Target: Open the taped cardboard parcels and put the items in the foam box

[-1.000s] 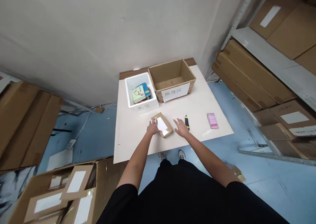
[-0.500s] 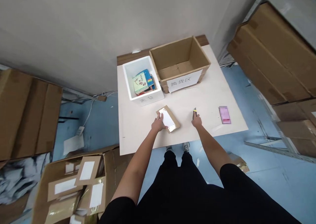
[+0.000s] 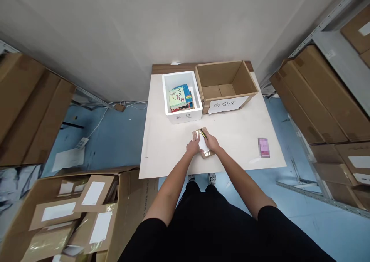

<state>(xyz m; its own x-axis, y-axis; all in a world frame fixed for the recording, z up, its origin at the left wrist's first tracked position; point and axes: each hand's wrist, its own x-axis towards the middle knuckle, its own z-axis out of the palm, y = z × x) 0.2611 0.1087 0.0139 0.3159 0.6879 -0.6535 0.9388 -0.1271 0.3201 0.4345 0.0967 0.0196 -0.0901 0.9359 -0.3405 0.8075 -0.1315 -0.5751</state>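
A small cardboard parcel [image 3: 196,131] with a white label lies near the front edge of the table, between my hands. My left hand [image 3: 194,145] grips its left side, the thumb lying over the label. My right hand [image 3: 212,142] is closed around a yellow-and-black utility knife [image 3: 203,133], held over the parcel's far right part, and rests against the parcel's right side. The blade's tip is too small to make out. Beyond the parcel stands a white foam box [image 3: 185,118] with books [image 3: 177,97] inside.
An open cardboard box [image 3: 228,104] with a handwritten sign stands at the table's back right. A pixelated pink item [image 3: 263,147] lies to the right on the table [image 3: 162,150]. At lower left, a large carton [image 3: 124,200] holds several labelled parcels. Shelves with cartons [image 3: 318,92] flank the right.
My right hand has brought the utility knife leftward from the bare table to the parcel. The parcel has been turned slightly. The camera view has shifted too.
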